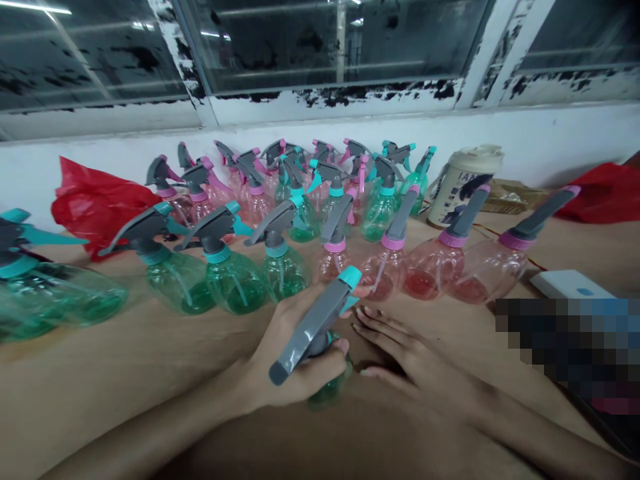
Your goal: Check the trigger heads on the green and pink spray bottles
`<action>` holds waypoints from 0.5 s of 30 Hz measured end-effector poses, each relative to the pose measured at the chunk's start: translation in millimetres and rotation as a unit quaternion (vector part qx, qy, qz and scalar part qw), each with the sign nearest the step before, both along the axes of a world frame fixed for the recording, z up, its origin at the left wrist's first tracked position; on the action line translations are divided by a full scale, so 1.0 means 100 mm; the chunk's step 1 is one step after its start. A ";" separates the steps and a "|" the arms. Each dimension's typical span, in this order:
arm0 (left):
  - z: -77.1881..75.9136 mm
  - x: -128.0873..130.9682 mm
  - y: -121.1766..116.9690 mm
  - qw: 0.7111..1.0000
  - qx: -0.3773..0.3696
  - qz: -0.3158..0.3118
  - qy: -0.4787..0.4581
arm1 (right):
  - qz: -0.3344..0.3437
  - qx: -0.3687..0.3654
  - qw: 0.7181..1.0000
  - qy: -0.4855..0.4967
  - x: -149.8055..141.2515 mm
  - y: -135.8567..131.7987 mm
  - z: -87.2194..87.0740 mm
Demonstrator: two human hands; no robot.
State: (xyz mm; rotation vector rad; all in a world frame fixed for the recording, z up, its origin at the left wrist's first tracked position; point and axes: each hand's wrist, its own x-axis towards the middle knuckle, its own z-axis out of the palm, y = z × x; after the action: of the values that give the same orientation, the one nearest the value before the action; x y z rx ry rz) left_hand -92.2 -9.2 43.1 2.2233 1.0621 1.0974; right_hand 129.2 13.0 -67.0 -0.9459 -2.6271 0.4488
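Wall and windows: white wall below dark-paned windows, their frames blotched with flaking black.
Table: tan, wood-toned table, running back towards the wall.
Front row: bottles with teal collars to the left, bottles with pink collars to the right, a mixed cluster of bottles behind them.
Edges: red plastic bag at far left, red plastic at far right, printed cup near the wall, white box beside a blocked-out patch.
Spray bottle: one spray bottle sits nearest the person, before the row, tilted in view; whether its base touches the table, I cannot tell.
Left hand: left hand clamped around the bottle's neck, thumb on the near side, just under the grey head.
Right hand: right hand holds nothing, fingers a little apart, low over or on the table just beside the bottle.
Weight and feel: probably light; the green body looks like thin, smooth plastic, likely slippery if wet and apt to dent under a squeeze.
Where to hold: the teal collar and neck look stiffest; the teal trigger likely gives under pressure, so a poor handle.
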 end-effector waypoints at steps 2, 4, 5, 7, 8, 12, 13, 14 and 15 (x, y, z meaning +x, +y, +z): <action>-0.02 0.02 0.01 1.000 0.013 0.007 -0.002 | -0.002 0.000 1.000 -0.002 0.00 0.00 0.00; -0.04 0.03 0.01 0.999 0.031 0.013 -0.003 | -0.006 -0.002 1.000 -0.004 -0.01 -0.01 0.01; -0.05 0.03 0.00 0.999 0.041 0.012 -0.004 | -0.007 -0.003 1.000 -0.005 -0.01 -0.02 0.02; -0.05 0.04 0.00 0.998 0.055 0.011 -0.008 | -0.011 -0.004 1.000 -0.006 -0.01 -0.03 0.04; -0.05 0.04 0.00 0.998 0.057 0.013 -0.008 | -0.013 -0.005 1.000 -0.006 -0.01 -0.03 0.04; -0.06 0.04 0.01 0.999 0.051 0.015 -0.009 | -0.012 -0.004 1.000 -0.002 -0.01 -0.03 0.04; -0.06 0.04 0.01 0.999 0.047 0.015 -0.010 | -0.010 -0.004 1.000 0.000 -0.01 -0.03 0.04; -0.07 0.04 0.02 0.999 0.045 0.015 -0.013 | -0.009 -0.005 1.000 0.003 -0.01 -0.03 0.03; -0.07 0.04 0.02 0.999 0.045 0.017 -0.015 | -0.008 -0.006 1.000 0.004 -0.01 -0.02 0.03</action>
State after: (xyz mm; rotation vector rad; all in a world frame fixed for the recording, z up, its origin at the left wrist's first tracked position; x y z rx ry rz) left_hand -88.2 -7.0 36.2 2.2584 1.0599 1.2118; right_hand 128.1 10.7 -64.5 -0.9673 -2.6101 0.4640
